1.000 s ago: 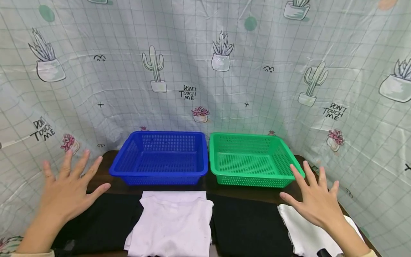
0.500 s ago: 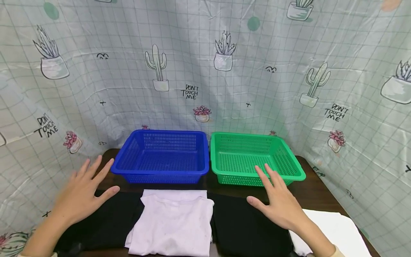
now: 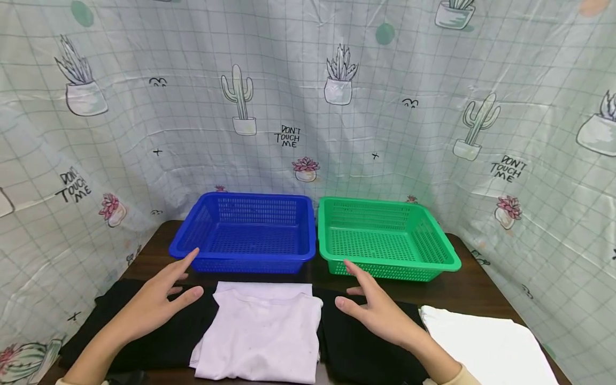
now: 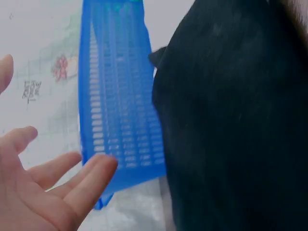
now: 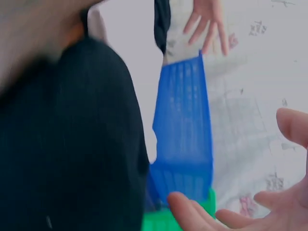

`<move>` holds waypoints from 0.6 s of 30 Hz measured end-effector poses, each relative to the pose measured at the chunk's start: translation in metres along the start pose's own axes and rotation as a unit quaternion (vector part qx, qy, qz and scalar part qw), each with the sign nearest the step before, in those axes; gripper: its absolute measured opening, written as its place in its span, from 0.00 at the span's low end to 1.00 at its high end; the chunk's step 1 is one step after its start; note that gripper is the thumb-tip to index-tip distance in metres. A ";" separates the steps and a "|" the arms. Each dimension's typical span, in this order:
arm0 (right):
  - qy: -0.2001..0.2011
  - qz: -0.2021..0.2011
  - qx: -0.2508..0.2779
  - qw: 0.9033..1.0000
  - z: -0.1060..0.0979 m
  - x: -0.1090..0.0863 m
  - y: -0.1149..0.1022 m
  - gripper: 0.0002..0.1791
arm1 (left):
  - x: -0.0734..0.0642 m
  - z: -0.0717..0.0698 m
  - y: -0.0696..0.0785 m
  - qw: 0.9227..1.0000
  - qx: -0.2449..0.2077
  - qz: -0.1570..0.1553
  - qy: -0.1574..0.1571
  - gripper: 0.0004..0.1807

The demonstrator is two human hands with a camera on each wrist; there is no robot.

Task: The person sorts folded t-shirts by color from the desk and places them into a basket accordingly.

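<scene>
My left hand [image 3: 154, 302] hovers over a folded black garment [image 3: 168, 345] at the left, fingers extended and holding nothing. Over another folded black garment [image 3: 370, 350], right of centre, is my right hand [image 3: 380, 310], thumb and fingers apart and likewise holding nothing. Between them lies a pale T-shirt [image 3: 260, 337], laid on a similar pale cloth. A folded white garment [image 3: 486, 342] is at the far right, beside my right forearm. In the left wrist view the fingers [image 4: 94, 185] overlap the blue basket; the right wrist view shows relaxed fingers [image 5: 190, 211] near both baskets.
A blue plastic basket [image 3: 240, 259] and a green one [image 3: 390, 267] stand side by side behind the garments on a dark wooden table [image 3: 481, 294]. A white gridded curtain [image 3: 308, 117] printed with potted plants surrounds the table at the back and sides.
Both hands have moved inward towards the middle, the right one farther, from over the white garment to over the black one. Their spread fingers have drawn closer together. The garments and baskets stay put.
</scene>
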State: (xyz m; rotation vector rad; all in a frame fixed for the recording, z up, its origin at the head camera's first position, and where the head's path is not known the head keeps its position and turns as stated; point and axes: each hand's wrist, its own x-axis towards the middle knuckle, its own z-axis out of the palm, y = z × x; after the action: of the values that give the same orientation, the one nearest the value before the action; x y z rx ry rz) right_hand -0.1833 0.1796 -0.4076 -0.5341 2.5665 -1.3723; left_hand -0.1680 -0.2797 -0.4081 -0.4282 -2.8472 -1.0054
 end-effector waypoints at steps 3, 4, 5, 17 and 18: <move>-0.026 0.018 0.064 0.997 0.009 0.003 -0.002 0.46 | 0.001 0.008 0.002 0.999 -0.041 -0.010 -0.019 0.43; -0.035 0.023 0.083 0.996 0.012 0.003 -0.003 0.46 | 0.000 0.010 0.003 0.998 -0.053 -0.015 -0.026 0.43; -0.044 0.028 0.102 0.993 0.015 0.004 -0.004 0.46 | 0.000 0.012 0.004 0.997 -0.064 -0.022 -0.036 0.43; -0.116 0.068 0.212 0.968 0.043 0.009 -0.002 0.48 | 0.000 0.038 0.012 0.979 -0.138 -0.073 -0.134 0.43; -0.117 0.070 0.209 0.968 0.045 0.009 -0.002 0.48 | 0.000 0.039 0.011 0.980 -0.133 -0.070 -0.133 0.43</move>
State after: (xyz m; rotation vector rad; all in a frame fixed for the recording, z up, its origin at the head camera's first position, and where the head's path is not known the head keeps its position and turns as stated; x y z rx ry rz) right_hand -0.1768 0.1410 -0.4311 -0.4031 2.0098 -1.6259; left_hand -0.1643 -0.2474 -0.4315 -0.4177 -3.0184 -1.4713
